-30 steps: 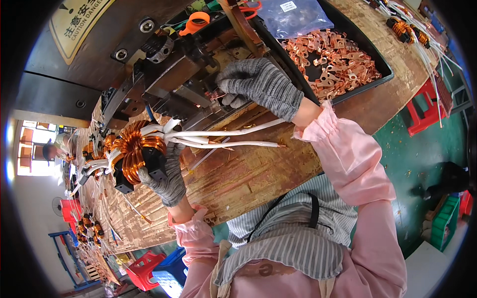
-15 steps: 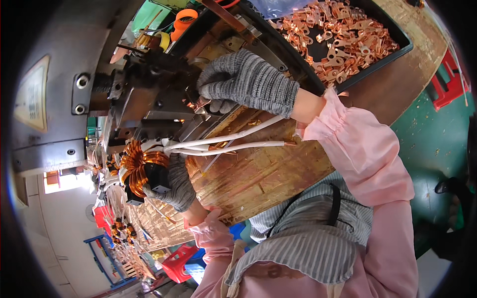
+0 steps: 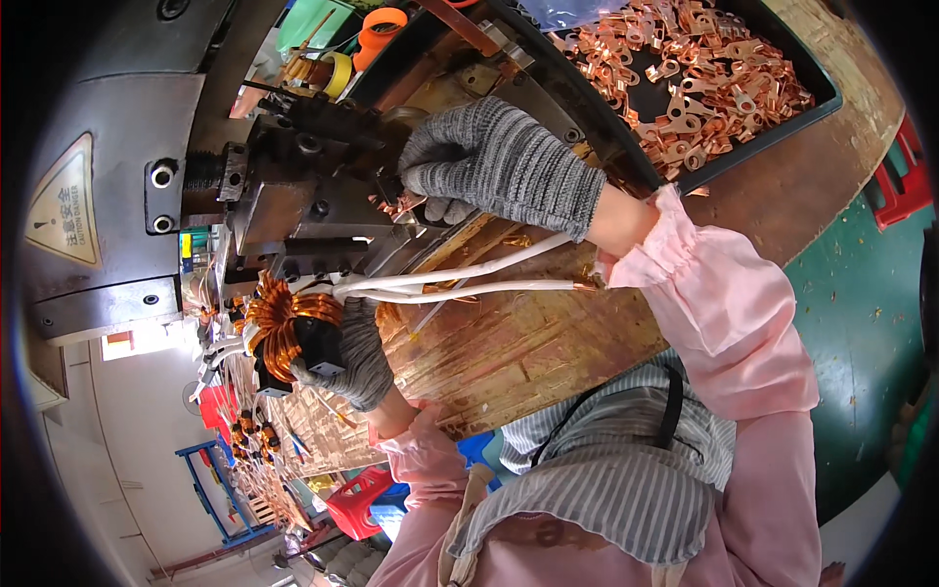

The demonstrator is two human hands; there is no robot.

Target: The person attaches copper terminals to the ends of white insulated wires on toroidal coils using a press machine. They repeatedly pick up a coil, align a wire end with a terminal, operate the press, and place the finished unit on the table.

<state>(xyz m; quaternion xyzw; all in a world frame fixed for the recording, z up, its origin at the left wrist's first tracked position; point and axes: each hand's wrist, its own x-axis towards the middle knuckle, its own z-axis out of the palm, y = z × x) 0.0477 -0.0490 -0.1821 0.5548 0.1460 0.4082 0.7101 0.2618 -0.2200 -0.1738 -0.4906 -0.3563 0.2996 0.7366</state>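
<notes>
My left hand [image 3: 357, 362], in a grey knit glove, grips a coil [image 3: 293, 328] wound with thick copper wire on a ring, with black blocks at its side. White insulated leads [image 3: 460, 291] run from the coil to the right, some with bare copper ends. Up at the press tooling [image 3: 284, 196], my right hand [image 3: 499, 161], gloved the same way, has its fingers closed. Small bits of copper, which look like lugs [image 3: 396, 205], show under its fingertips; the rest is hidden by the glove and the dark metal. One white lead passes below my right wrist.
A black tray [image 3: 763, 147] of copper lugs [image 3: 699, 88] stands at the upper right of the worn wooden bench [image 3: 509, 342]. The grey machine body [image 3: 117, 117] with a warning triangle fills the left. Orange and yellow tape rolls [image 3: 380, 34] lie behind. More coils [image 3: 254, 430] sit at lower left.
The whole view has shifted slightly, moving the scene a little to the right. Both hands keep their places at the coil and the press tooling, with no clear change in grip.
</notes>
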